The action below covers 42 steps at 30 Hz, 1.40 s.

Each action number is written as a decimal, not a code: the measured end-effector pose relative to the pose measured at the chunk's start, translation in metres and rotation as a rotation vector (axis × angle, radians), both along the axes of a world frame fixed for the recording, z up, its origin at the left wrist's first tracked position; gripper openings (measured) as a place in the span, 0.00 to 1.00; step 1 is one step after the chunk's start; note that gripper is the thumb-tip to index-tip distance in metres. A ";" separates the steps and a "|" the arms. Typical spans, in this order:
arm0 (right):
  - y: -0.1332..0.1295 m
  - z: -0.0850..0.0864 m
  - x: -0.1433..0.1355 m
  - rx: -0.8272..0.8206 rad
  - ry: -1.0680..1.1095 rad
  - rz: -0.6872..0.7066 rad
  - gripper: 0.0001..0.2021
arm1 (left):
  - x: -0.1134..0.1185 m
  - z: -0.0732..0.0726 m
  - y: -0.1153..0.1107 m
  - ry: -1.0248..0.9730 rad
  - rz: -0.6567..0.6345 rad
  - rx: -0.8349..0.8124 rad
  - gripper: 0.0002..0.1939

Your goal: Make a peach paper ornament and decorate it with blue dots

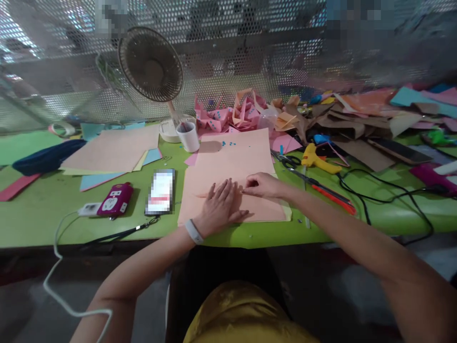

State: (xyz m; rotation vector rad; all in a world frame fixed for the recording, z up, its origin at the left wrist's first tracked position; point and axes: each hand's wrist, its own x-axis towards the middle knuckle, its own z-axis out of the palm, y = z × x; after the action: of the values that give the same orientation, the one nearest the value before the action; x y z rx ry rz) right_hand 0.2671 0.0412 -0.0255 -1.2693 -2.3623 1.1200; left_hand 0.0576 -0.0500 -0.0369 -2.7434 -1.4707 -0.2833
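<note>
A stack of peach paper sheets (193, 205) lies on the green table in front of me. My left hand (221, 202) rests flat on the upper sheet with its fingers stretched out. Just to the right, my right hand (262, 185) is closed in a pinch low over the same paper; what its fingertips hold, if anything, is too small to make out. Beyond my hands another peach sheet (235, 155) carries several tiny blue pieces (228, 143).
A fan (152, 64) and a white cup (188, 136) stand at the back. Left lie a phone (160, 191) and a purple device (116, 200). Right are scissors (287, 160), a yellow glue gun (319, 161), a red cutter (333, 199) and black cables (385, 190). Crumpled pink paper (246, 112) lies behind.
</note>
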 end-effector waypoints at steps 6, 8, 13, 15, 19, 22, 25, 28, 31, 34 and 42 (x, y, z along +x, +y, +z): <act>0.001 -0.003 -0.001 0.046 -0.040 0.023 0.15 | -0.001 -0.010 0.001 0.000 0.011 -0.045 0.44; 0.001 -0.004 -0.001 0.069 -0.055 0.027 0.15 | 0.000 -0.006 0.001 -0.013 0.021 -0.044 0.43; 0.000 -0.004 -0.002 0.082 -0.086 0.017 0.16 | -0.007 0.015 0.009 -0.108 -0.012 -0.113 0.25; 0.000 -0.003 -0.002 0.083 -0.091 0.027 0.15 | -0.016 0.021 0.016 -0.161 0.017 -0.140 0.19; 0.001 0.001 -0.002 0.054 -0.105 0.024 0.12 | -0.028 0.022 0.034 -0.382 0.131 -0.266 0.12; 0.000 0.006 -0.003 0.019 -0.094 0.032 0.11 | -0.027 0.020 0.043 -0.434 0.188 -0.353 0.10; -0.001 0.010 -0.004 0.002 -0.075 0.044 0.10 | -0.024 0.021 0.046 -0.399 0.180 -0.372 0.10; -0.002 0.012 -0.004 -0.005 -0.062 0.049 0.09 | -0.024 0.022 0.046 -0.386 0.153 -0.362 0.11; -0.001 0.010 -0.003 -0.006 -0.057 0.059 0.09 | -0.024 0.022 0.045 -0.379 0.135 -0.335 0.12; 0.000 0.007 -0.003 0.014 -0.056 0.048 0.09 | -0.024 0.023 0.044 -0.360 0.142 -0.317 0.13; 0.000 0.004 -0.005 0.040 -0.119 -0.022 0.11 | -0.023 0.024 0.051 -0.237 0.139 -0.312 0.12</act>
State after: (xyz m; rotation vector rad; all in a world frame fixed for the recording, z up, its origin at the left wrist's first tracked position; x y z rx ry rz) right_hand 0.2618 0.0415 -0.0218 -1.3800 -2.4362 1.0117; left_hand 0.0351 0.0015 -0.0129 -2.9030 -1.9053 -0.4208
